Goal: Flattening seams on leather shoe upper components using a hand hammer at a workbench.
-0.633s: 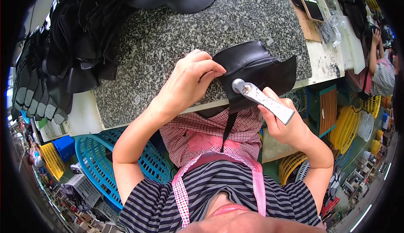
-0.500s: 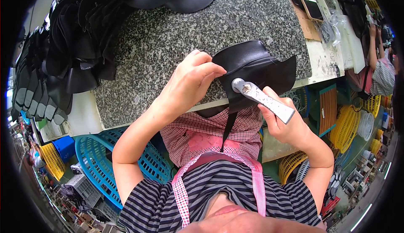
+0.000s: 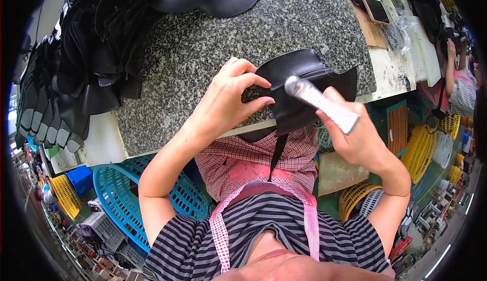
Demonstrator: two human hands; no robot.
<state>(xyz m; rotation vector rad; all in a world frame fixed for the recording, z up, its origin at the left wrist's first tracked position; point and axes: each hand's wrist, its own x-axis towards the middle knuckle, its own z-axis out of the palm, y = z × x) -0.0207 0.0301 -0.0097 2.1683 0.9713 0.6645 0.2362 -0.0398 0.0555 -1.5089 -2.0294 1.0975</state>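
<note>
A black leather piece (image 3: 299,111) lies on the near edge of the speckled stone worktop (image 3: 203,42), and part of it hangs over the edge. A fold or seam runs across it below a curved upper flap. At its left side is my left hand (image 3: 228,90), thumb and forefinger apart, their tips at the leather's edge. My right hand (image 3: 352,134) grips a hammer (image 3: 324,103) with a worn silver-white surface. The hammer's round face is over the leather, close to the seam; whether it touches cannot be made out. My palm hides part of the handle.
Stacked black leather pieces (image 3: 81,52) crowd the worktop's left side, with more at the back. A phone (image 3: 373,2) lies at the back right beside cardboard and clear plastic. Below the left edge stands a blue basket (image 3: 119,200); yellow baskets (image 3: 418,149) sit at right.
My left thumb has come away from the forefinger, opening the pinch at the leather's edge. The hammer head has moved up and slightly right, with my right hand shifting a little right.
</note>
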